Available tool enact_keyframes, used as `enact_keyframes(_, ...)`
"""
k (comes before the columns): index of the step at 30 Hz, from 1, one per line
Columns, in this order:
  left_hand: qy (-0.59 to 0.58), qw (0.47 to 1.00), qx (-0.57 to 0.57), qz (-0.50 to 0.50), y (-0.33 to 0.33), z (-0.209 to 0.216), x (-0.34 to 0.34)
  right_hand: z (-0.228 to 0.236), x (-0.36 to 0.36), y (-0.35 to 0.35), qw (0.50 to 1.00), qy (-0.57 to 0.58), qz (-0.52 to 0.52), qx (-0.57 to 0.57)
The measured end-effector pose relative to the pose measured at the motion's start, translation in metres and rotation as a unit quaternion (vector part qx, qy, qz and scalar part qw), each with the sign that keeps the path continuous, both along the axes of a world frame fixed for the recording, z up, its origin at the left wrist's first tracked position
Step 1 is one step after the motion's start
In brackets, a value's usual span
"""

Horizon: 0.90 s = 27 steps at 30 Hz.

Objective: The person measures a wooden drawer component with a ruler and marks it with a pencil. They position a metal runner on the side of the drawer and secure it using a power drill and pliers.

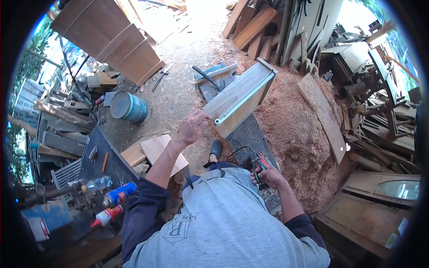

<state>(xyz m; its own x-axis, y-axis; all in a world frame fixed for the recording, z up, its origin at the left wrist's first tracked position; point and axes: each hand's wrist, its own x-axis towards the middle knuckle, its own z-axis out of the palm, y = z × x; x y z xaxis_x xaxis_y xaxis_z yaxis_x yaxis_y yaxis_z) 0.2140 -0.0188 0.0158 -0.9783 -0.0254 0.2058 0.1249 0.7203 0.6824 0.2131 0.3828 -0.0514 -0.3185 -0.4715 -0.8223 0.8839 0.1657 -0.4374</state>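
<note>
A cluttered outdoor woodworking yard, seen from above: the dirt ground (187, 53) is strewn with shavings, and a large mound of sawdust (295, 129) spreads at three o'clock. Stacked planks (254, 27) lean at twelve o'clock, brown plywood panels (111, 38) at eleven, and a teal metal drum (129, 107) lies on its side at ten. At eight o'clock a dark workbench (107, 163) carries spray cans (118, 194) and a plastic bottle (98, 183).

The person's left hand (191, 127) is clenched on the lower corner of a long wooden box-like frame (241, 96), which tilts up and away toward one o'clock over a dark board (250, 134) on the ground. The right hand (268, 175), at five o'clock from the frame, is wrapped around a red and green power tool (259, 163), held close to the person's grey shirt; a black cord (237, 152) loops from it.

Open ground runs from centre toward twelve o'clock. The frame's far end sits near the planks, and scrap timber and machinery (371, 89) crowd the two o'clock edge. A flat pale board (158, 152) lies just below the left forearm.
</note>
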Motion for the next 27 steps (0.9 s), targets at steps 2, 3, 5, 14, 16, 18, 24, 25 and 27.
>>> enact_keyframes(2, -0.020, 0.997, -0.015, -0.074, -0.015, -0.010, -0.030, 0.005, -0.019, -0.008, 0.999, -0.014, -0.039, 0.001)
enact_keyframes(3, -0.032, 0.990, -0.035, -0.136, -0.020, -0.014, -0.044, 0.007, -0.027, -0.009, 0.998, -0.022, -0.065, -0.004)
enact_keyframes(5, -0.057, 0.977, -0.063, -0.195, -0.022, -0.005, -0.072, -0.007, -0.032, -0.005, 0.992, -0.043, -0.116, 0.010)
enact_keyframes(14, 0.012, 0.840, -0.206, -0.501, -0.028, 0.002, -0.215, 0.000, -0.006, -0.060, 0.931, -0.101, -0.348, 0.038)
enact_keyframes(16, 0.024, 0.785, -0.210, -0.582, -0.023, 0.000, -0.231, 0.017, 0.009, -0.087, 0.907, -0.108, -0.407, 0.017)
enact_keyframes(18, 0.046, 0.710, -0.215, -0.669, -0.019, -0.014, -0.249, 0.044, 0.012, -0.114, 0.878, -0.131, -0.460, -0.012)
enact_keyframes(24, 0.008, 0.570, -0.073, -0.819, 0.008, -0.046, -0.267, 0.130, 0.033, -0.227, 0.780, -0.185, -0.594, -0.071)
enact_keyframes(25, 0.002, 0.549, -0.044, -0.834, 0.011, -0.049, -0.263, 0.142, 0.031, -0.246, 0.763, -0.189, -0.616, -0.060)
enact_keyframes(27, 0.029, 0.508, -0.041, -0.860, 0.018, -0.050, -0.264, 0.161, 0.029, -0.284, 0.751, -0.214, -0.619, -0.087)
